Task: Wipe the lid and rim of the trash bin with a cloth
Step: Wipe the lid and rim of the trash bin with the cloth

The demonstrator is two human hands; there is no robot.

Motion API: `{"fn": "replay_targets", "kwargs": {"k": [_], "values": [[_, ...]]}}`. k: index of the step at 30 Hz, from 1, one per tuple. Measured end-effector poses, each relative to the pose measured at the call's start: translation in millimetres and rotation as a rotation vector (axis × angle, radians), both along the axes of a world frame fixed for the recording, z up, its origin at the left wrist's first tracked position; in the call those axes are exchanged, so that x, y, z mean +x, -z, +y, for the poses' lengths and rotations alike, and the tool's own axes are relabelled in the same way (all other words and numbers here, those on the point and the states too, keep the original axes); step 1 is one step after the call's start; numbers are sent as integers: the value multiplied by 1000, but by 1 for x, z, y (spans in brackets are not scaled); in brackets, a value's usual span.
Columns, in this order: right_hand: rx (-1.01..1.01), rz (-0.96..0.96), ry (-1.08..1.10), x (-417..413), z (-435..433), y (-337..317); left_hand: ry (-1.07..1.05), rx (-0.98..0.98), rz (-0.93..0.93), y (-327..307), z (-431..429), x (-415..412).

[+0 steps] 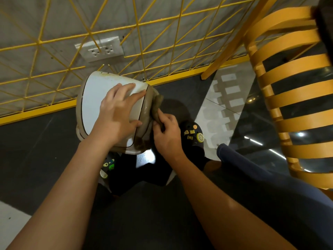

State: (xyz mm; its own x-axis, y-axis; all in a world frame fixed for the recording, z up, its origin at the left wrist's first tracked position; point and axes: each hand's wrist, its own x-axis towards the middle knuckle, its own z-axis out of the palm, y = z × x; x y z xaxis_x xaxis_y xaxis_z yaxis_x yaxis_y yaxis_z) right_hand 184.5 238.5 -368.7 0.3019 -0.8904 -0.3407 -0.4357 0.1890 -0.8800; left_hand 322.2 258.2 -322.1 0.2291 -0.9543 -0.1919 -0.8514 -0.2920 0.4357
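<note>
Left forearm [59, 186] and right forearm [216, 195] are stretched down to a bin [132, 151] set on the dark floor [36, 141], close to a yellow fence [36, 114] and just ahead of a shoe [193, 136]. The left hand [119, 109] is laid flat on the white lid [93, 103], with the fingers straight and spread and nothing gripped. The lid is probably being held down so that neither it nor the bin shifts while the side is rubbed.

The right hand [166, 134] is closed on a brown cloth [156, 105], which is pinched between thumb and fingers and pressed against the grey-brown rim [146, 112] on the bin's right side. The cloth is bunched rather than spread, likely so that it can be worked along the narrow band beneath the lid.

Brown marks are seen along the lid's far edge, so that part is judged not yet done. The rim's left side has yet to be reached, and a turn of the bin may be called for.
</note>
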Motion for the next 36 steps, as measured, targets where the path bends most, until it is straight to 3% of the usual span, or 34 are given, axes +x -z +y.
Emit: {"fn": "replay_targets", "kwargs": {"k": [9, 16, 22, 28, 36], "values": [[139, 47, -24, -9, 49, -2, 93, 79, 0, -8, 16, 1], [339, 10, 362, -28, 41, 7, -88, -42, -75, -4, 17, -31], [195, 29, 257, -21, 16, 10, -115, 37, -145, 3, 15, -39], [48, 228, 96, -1, 12, 18, -129, 49, -145, 4, 15, -43], [-116, 343, -36, -1, -16, 22, -116, 56, -160, 4, 13, -37]]}}
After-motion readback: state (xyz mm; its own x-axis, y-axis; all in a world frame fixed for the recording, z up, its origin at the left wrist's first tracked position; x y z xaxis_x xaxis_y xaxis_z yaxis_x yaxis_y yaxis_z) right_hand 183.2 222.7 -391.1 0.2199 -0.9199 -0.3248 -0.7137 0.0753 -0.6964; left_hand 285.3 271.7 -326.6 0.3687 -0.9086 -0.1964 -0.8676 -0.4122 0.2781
